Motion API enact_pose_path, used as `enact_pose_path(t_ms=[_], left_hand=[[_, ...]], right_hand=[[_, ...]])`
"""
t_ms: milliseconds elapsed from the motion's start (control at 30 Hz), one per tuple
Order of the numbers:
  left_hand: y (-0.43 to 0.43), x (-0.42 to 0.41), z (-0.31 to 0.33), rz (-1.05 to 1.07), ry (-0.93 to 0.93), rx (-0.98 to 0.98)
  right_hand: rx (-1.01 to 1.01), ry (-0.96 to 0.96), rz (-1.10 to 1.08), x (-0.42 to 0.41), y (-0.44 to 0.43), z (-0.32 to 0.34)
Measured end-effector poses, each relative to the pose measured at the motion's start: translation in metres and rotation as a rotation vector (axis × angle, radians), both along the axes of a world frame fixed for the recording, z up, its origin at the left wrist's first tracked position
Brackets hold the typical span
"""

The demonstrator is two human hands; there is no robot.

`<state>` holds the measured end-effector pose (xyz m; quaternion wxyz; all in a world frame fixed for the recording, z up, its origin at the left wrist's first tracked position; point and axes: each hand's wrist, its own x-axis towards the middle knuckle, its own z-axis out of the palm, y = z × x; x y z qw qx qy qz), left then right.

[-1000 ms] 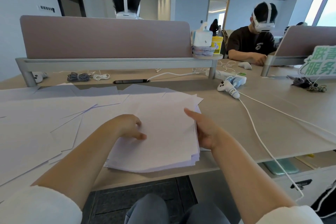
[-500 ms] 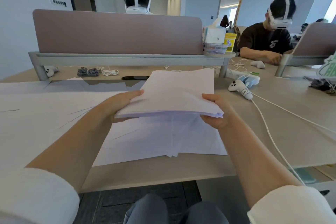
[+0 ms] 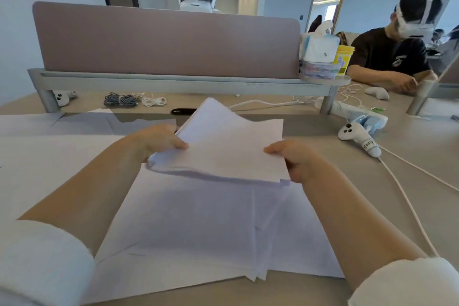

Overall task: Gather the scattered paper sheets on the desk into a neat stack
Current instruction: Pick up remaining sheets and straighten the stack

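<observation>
Stack (image 3: 223, 149) newly skewed above loose sheets (image 3: 198, 226); controller (image 3: 357, 136) well right.

A bundle of white paper sheets (image 3: 231, 149) is held up above the desk (image 3: 387, 196), gripped at its left edge by the left hand (image 3: 159, 141) and at its right edge by the right hand (image 3: 295, 159). It is tilted so that its far end is higher (its edges are not lined up, and one far corner sticks out). Under it, loose sheets (image 3: 198, 226) are spread flat on the desk in a fanned pile near the front edge, and other sheets (image 3: 49, 154) are laid flat and overlapped at the left side.
</observation>
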<state>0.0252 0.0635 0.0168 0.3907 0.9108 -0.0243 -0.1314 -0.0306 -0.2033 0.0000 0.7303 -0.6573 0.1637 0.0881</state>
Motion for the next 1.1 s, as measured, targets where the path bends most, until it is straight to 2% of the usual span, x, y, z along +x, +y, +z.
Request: enact_pose_path(t_ms=[100,233,367,500,700,833,1000,1100], left_hand=[[0.018,-0.005,-0.008,-0.081,0.252,-0.116],[0.025,-0.02,-0.008,-0.172,0.369,-0.048],[0.023,-0.035,-0.011,-0.169,0.361,0.133],[0.02,-0.042,-0.019,-0.086,0.283,0.324],[0.014,-0.047,-0.026,-0.064,0.258,0.361],[0.015,-0.044,-0.028,-0.048,0.27,0.337],[0.016,-0.04,-0.03,-0.065,0.26,0.368],[0.018,-0.039,-0.026,-0.063,0.267,0.332]], right_hand=[[-0.019,0.074,0.085,-0.004,0.004,-0.015],[-0.113,0.092,0.113,-0.008,0.011,-0.019],[-0.253,0.106,0.081,-0.009,0.019,-0.017],[-0.157,0.095,0.0,-0.013,0.025,-0.018],[-0.001,0.145,-0.003,-0.022,0.025,-0.018],[0.057,0.105,-0.012,-0.024,0.028,-0.025],[0.182,0.071,0.206,-0.033,0.035,-0.027],[0.165,-0.005,0.185,-0.031,0.036,-0.019]])
